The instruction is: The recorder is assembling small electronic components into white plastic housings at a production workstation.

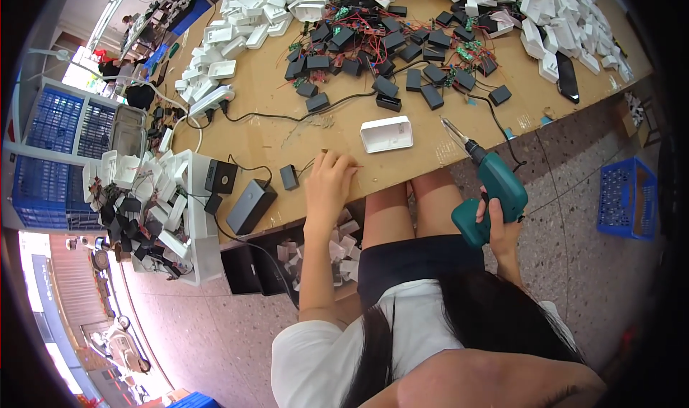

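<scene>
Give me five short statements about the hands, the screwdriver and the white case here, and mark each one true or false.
1. The right hand grips a teal electric screwdriver. True.
2. The left hand rests on the brown wooden table edge. True.
3. The white rectangular plastic case sits in the left hand. False: it lies on the table, apart.
4. The screwdriver's tip touches the case. False: it is clear of it.
5. Black boxes litter the table. True.
</scene>
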`<action>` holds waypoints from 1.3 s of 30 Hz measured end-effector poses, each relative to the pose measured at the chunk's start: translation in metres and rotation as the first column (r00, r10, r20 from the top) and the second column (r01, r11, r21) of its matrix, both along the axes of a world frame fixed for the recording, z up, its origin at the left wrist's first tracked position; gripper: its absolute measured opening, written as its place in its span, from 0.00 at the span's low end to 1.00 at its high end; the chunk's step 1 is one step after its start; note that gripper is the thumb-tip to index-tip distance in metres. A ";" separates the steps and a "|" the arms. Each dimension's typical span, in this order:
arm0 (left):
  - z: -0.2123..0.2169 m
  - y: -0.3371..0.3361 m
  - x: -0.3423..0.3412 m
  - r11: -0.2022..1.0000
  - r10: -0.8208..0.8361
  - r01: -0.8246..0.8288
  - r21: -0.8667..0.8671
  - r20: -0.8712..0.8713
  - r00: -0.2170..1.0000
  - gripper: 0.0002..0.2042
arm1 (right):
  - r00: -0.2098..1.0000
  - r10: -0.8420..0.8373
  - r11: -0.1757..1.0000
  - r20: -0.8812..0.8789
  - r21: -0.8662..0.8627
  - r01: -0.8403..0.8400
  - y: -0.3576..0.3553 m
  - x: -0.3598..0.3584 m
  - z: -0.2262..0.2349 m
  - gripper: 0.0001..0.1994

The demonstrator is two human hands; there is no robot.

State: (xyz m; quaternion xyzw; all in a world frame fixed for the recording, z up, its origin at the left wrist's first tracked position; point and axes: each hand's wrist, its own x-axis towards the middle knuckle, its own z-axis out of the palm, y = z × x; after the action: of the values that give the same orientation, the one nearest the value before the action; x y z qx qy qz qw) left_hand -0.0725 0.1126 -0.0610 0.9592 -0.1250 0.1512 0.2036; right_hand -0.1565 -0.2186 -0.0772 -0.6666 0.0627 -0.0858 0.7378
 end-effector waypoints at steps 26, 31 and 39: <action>-0.002 -0.034 0.005 0.928 -0.160 0.154 -0.339 0.011 0.987 0.06 | 0.997 0.076 0.995 0.001 -0.061 -0.076 0.024 0.008 0.018 0.06; -0.003 -0.046 0.011 0.853 0.002 0.041 -0.521 0.080 0.997 0.06 | 0.996 0.085 0.994 0.004 -0.071 -0.085 0.032 0.013 0.016 0.06; -0.013 -0.056 0.031 0.960 0.056 0.002 -0.280 0.198 0.979 0.05 | 0.995 0.098 0.994 0.010 -0.042 -0.097 0.035 0.016 0.005 0.08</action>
State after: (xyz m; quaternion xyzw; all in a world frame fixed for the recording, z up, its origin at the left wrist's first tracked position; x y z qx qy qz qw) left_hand -0.0417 0.0571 -0.0738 0.9020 -0.1095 0.2675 0.3208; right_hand -0.1401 -0.1835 -0.0727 -0.6836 0.0239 -0.0550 0.7274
